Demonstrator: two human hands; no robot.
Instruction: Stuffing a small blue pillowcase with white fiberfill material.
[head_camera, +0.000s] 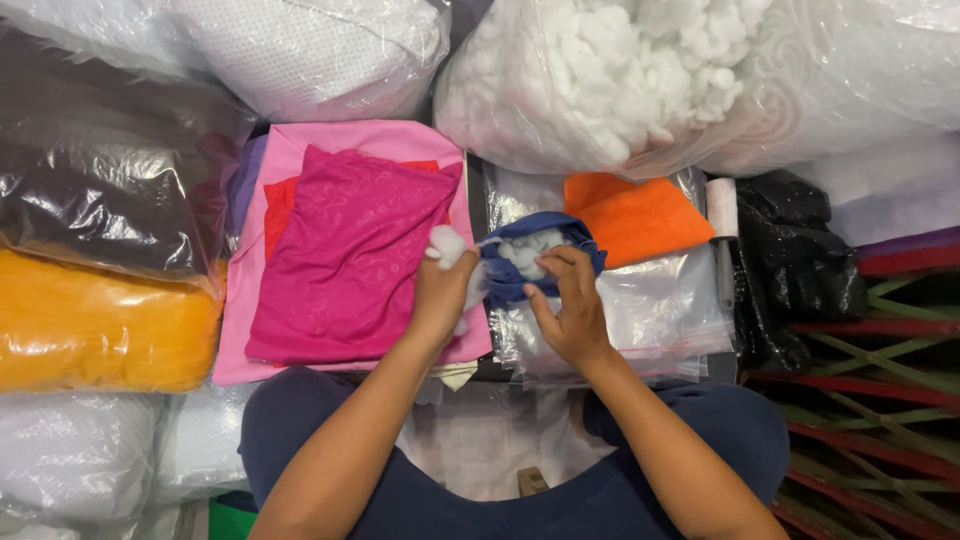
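Left hand (440, 295): closed around a tuft of white stuffing (447, 243), beside the blue cloth.
Right hand (565, 305): fingers pinch the edge of the blue cloth (520, 285), which is partly filled with white stuffing.
Beneath: clear plastic bags (660, 310) and an orange cloth (630, 215).
Left side: stacked pink cloths (340, 255).
Top: large bag of stuffing (600, 70).

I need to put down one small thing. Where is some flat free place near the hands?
Free patches: the magenta cloth left of the left hand, and the clear plastic bags right of the right hand, below the orange cloth. Big stuffing bags crowd everything around.
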